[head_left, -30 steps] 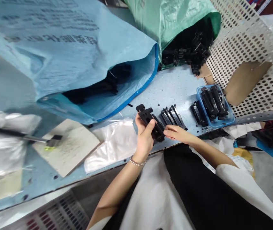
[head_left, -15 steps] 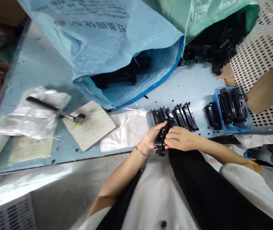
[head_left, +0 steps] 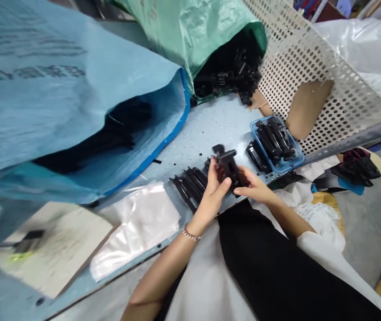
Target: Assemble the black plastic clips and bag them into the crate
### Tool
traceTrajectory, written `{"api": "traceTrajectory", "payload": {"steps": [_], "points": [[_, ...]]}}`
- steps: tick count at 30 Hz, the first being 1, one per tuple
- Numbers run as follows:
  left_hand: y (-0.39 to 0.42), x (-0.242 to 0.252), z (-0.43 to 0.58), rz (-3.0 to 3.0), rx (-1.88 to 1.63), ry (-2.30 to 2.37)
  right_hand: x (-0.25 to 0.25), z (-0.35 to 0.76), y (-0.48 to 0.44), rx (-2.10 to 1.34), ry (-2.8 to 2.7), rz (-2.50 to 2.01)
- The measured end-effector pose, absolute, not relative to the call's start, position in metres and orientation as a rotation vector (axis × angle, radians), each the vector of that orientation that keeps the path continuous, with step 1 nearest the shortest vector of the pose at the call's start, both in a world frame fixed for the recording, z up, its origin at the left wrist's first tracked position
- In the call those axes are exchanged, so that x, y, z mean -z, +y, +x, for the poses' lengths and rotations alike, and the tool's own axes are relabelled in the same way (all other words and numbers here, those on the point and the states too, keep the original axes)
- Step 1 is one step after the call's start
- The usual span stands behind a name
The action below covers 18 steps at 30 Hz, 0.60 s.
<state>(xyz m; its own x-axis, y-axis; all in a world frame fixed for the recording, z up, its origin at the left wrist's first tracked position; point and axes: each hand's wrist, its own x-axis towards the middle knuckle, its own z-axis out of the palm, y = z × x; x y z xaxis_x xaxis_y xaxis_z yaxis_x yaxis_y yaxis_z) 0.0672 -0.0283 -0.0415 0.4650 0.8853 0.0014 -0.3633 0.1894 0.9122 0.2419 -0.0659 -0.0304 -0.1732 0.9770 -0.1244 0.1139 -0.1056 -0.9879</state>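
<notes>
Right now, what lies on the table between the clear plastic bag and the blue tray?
The head view shows a row of black parts, then the left hand and right hand holding one black part, then a black stack beside the tray.

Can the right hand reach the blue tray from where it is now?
Probably yes. The right hand lies close to the blue tray, whose top is open; only a few black clips stand between. It shares a black part with the left hand.
</notes>
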Motion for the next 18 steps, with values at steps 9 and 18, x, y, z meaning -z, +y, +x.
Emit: {"api": "traceTrajectory", "payload": {"steps": [9,18], "points": [[-0.011,0.041,0.038,0.904,-1.049,0.739,-0.021,0.435,-0.061,0.041,-1.241,-2.265],[0.101,0.065,-0.070,1.470,-1.133,1.529,0.001,0.469,-0.036,-0.042,-1.414,-2.596]]}}
